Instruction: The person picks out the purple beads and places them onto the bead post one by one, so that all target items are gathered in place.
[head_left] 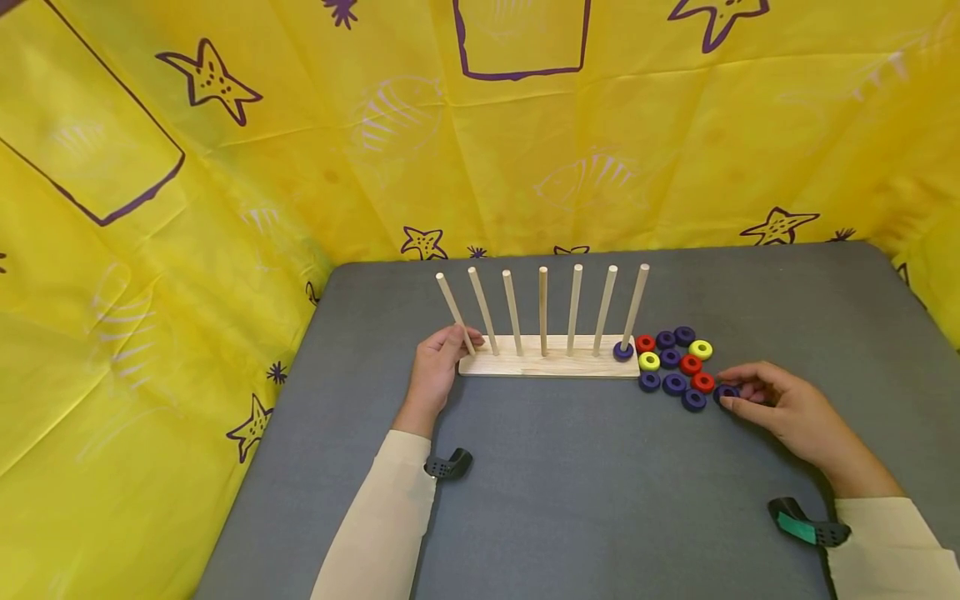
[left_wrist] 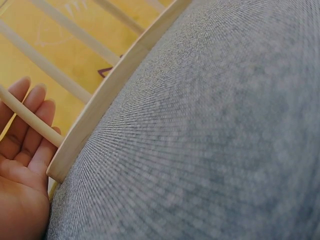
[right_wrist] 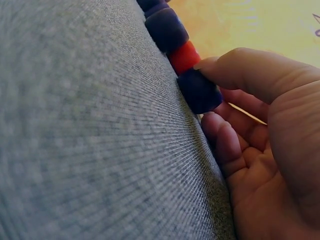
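Pinching is what I'm seeing from the right hand: on the head cam its thumb and fingertips curl round a purple ring at the right edge of the loose pile, flat on the grey mat. The left hand sits against the left end of the wooden base, fingers fairly straight by the first peg. One purple ring is already down on the rightmost peg.

Left wrist cam: fingers are spread and relaxed behind that peg, touching it, not wrapped round it. Base edge looks like pale sanded wood, stiff and rounded at the corner.

Right wrist cam: thumb presses on top of the purple ring, with a red ring touching it just behind. My guess is these are small, light, hard donuts with a matte finish, not fragile, a bit prone to rolling. Outer rim is the place to hold, leaving the hole free. The mat is woven fabric, so decent friction.
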